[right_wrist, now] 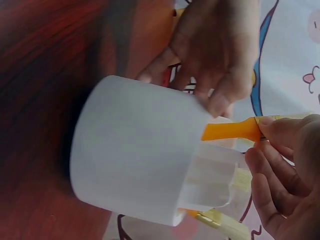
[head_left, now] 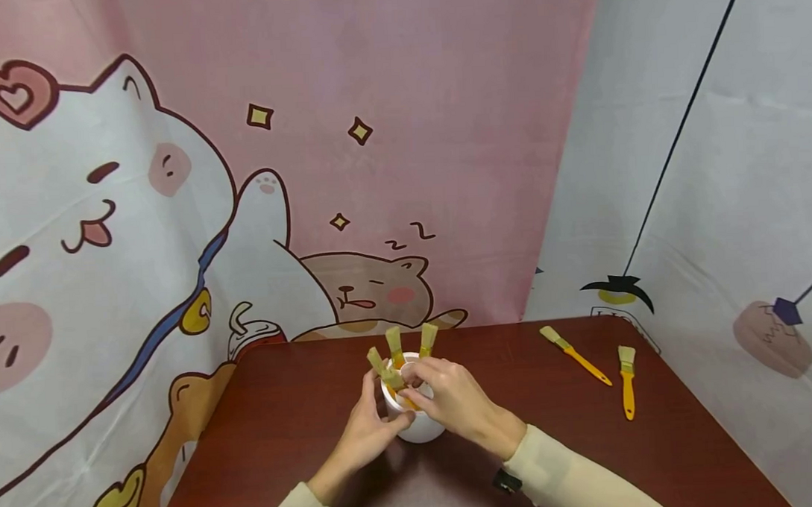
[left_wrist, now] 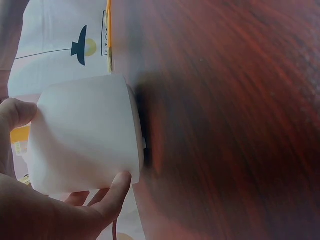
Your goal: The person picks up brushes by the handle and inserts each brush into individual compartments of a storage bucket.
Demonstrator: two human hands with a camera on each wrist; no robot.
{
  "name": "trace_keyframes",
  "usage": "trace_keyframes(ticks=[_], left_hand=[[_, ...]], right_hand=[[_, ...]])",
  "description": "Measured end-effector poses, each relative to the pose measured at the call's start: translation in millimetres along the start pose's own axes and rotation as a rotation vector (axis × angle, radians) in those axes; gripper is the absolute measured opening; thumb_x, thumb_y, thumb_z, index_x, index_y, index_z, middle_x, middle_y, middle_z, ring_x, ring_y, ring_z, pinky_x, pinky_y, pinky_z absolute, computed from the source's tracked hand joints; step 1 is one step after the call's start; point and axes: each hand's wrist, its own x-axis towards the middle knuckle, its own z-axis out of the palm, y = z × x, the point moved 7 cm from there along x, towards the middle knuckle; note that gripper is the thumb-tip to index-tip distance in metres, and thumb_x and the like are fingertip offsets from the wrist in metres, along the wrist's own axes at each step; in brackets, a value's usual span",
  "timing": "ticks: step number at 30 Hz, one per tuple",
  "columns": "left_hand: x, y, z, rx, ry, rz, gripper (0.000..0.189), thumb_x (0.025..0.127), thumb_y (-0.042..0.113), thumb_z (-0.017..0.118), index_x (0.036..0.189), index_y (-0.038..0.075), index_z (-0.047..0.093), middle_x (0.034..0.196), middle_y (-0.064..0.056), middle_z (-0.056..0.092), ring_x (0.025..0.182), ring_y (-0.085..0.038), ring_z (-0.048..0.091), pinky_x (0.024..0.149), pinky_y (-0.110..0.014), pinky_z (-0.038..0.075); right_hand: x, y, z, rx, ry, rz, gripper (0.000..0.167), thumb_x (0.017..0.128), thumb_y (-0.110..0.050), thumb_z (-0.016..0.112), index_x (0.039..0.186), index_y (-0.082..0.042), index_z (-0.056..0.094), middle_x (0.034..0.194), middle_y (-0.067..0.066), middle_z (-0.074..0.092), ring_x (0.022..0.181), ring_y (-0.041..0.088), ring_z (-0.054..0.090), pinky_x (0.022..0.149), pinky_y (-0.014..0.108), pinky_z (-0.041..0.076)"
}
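A white pot [head_left: 422,430] stands on the table in front of me, its round wall also filling much of the left wrist view [left_wrist: 85,135]. My left hand [head_left: 367,428] grips it from the left, with thumb and fingers spread around its side. Over the rim, my right hand [head_left: 459,395] pinches a paintbrush [right_wrist: 231,131] near its ferrule, the orange handle pointing down into the pot. Other brushes stand in it with pale bristles up, among them one at the back [head_left: 394,342] and one at the back right [head_left: 428,338]. A translucent white insert [right_wrist: 212,175] rises above the rim.
Two more orange-handled brushes lie on the right of the table, one slanted [head_left: 577,357] and one nearly straight [head_left: 628,384]. The dark red-brown table [head_left: 297,406] meets a cartoon-printed cloth [head_left: 443,170] at the back and sides.
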Motion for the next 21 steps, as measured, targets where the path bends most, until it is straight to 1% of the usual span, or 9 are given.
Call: trace_keyframes(ticks=[6,12,16,19,21], left_hand=[[-0.7,1.5,-0.1,-0.018,0.002,-0.007,0.103,0.097,0.02,0.094,0.178,0.016,0.031,0.163,-0.022,0.065,0.144,-0.036,0.07,0.111,-0.057,0.067],[-1.7,0.8,-1.2,-0.025,-0.006,-0.007,0.1,0.099,0.02,0.093,0.177,0.016,0.032,0.16,-0.023,0.065,0.141,-0.036,0.073,0.109,-0.045,0.068],[-1.6,0.6,-0.8,-0.055,-0.03,0.0,0.098,0.1,0.016,0.092,0.178,0.019,0.031,0.167,-0.023,0.059,0.142,-0.038,0.072,0.107,-0.037,0.066],[-0.1,0.9,0.2,-0.072,-0.058,0.005,0.098,0.102,0.015,0.091,0.179,0.02,0.029,0.173,-0.022,0.052,0.147,-0.04,0.069,0.107,-0.034,0.064],[0.3,1.4,0.2,-0.078,-0.073,0.009,0.099,0.103,0.015,0.09,0.179,0.019,0.028,0.173,-0.023,0.051,0.148,-0.041,0.068,0.107,-0.032,0.063]], right_hand=[[-7.7,2.2,7.8,-0.07,0.005,-0.015,0.03,0.086,-0.015,0.105,0.102,-0.013,0.08,0.098,-0.003,0.081,0.086,0.01,0.076,0.077,0.029,0.065],[-11.9,1.7,13.3,-0.1,-0.012,-0.014,0.029,0.085,-0.021,0.107,0.098,-0.016,0.082,0.091,-0.006,0.077,0.078,0.007,0.067,0.07,0.025,0.059],[-12.1,-0.2,14.1,-0.11,-0.009,-0.031,0.028,0.085,-0.023,0.107,0.098,-0.017,0.082,0.09,-0.007,0.078,0.075,0.008,0.069,0.071,0.024,0.058],[-11.6,-2.1,13.8,-0.12,-0.007,-0.052,0.027,0.086,-0.024,0.106,0.098,-0.018,0.083,0.09,-0.008,0.08,0.075,0.007,0.07,0.073,0.026,0.058],[-11.6,-3.4,13.4,-0.123,-0.012,-0.064,0.025,0.086,-0.024,0.105,0.098,-0.018,0.084,0.091,-0.009,0.081,0.075,0.005,0.069,0.073,0.028,0.057]])
